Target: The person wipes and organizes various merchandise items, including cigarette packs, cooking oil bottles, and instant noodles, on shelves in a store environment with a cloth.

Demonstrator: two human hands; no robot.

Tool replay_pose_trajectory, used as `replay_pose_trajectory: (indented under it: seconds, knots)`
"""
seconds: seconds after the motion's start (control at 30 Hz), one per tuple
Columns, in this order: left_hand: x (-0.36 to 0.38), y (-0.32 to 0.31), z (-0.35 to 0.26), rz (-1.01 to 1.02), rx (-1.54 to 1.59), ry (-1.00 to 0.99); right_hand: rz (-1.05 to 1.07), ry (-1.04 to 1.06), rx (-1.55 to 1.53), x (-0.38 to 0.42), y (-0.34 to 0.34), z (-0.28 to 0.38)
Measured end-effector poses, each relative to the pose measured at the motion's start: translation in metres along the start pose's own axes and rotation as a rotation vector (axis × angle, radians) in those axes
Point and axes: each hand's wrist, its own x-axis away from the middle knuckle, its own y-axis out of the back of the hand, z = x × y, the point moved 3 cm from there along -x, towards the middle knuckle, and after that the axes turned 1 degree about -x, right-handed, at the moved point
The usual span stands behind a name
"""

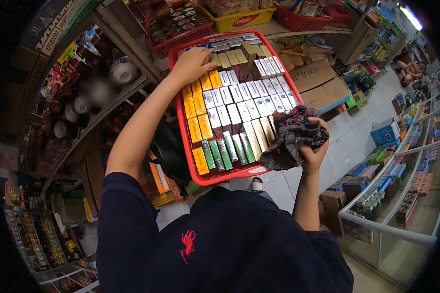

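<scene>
A red plastic tray [183,132] holds rows of small upright cigarette packs [223,96], mostly white, with orange, green and gold ones among them. My left hand [193,64] rests over the packs at the tray's back left, thumb and fingers apart; its fingertips are partly hidden among the packs. Bunched in my right hand [316,146] is a dark plaid cloth [293,139], held over the tray's front right corner. The cloth covers some packs there.
Behind the tray are a red basket of round-lidded items [181,24] and a yellow bin [242,19]. A cardboard box [319,85] lies right of it. Shelves with bowls [124,70] stand at left, and a glass display case [386,227] at right.
</scene>
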Motion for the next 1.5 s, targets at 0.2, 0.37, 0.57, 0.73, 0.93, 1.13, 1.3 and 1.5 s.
replay_pose_trajectory:
  seconds: [0.2, 0.37, 0.57, 0.73, 0.93, 1.13, 1.3, 1.5]
  knots:
    - [-0.021, -0.019, 0.01, 0.212, 0.15, 0.247, 0.061, 0.005, 0.021, -0.001, -0.002, 0.005]
    - [-0.024, -0.023, 0.01, 0.22, 0.119, 0.219, 0.072, 0.019, 0.021, -0.001, -0.002, 0.003]
    - [-0.052, -0.02, -0.032, 0.244, 0.064, 0.194, 0.07, -0.034, 0.031, -0.001, -0.003, 0.004]
    - [-0.075, -0.038, -0.046, 0.074, 0.09, -0.002, 0.085, -0.031, 0.044, 0.0, -0.002, 0.003]
    - [-0.073, -0.031, -0.059, 0.171, 0.053, -0.074, 0.104, -0.061, 0.025, 0.001, 0.0, -0.001]
    - [-0.073, -0.039, -0.053, 0.105, 0.051, -0.095, 0.083, -0.06, 0.035, 0.001, -0.003, 0.004]
    - [-0.068, -0.031, -0.063, 0.178, -0.044, -0.118, 0.084, -0.023, 0.059, -0.001, -0.002, 0.002]
    - [-0.065, -0.041, -0.053, 0.072, -0.065, -0.19, 0.077, -0.059, 0.053, 0.0, -0.004, 0.004]
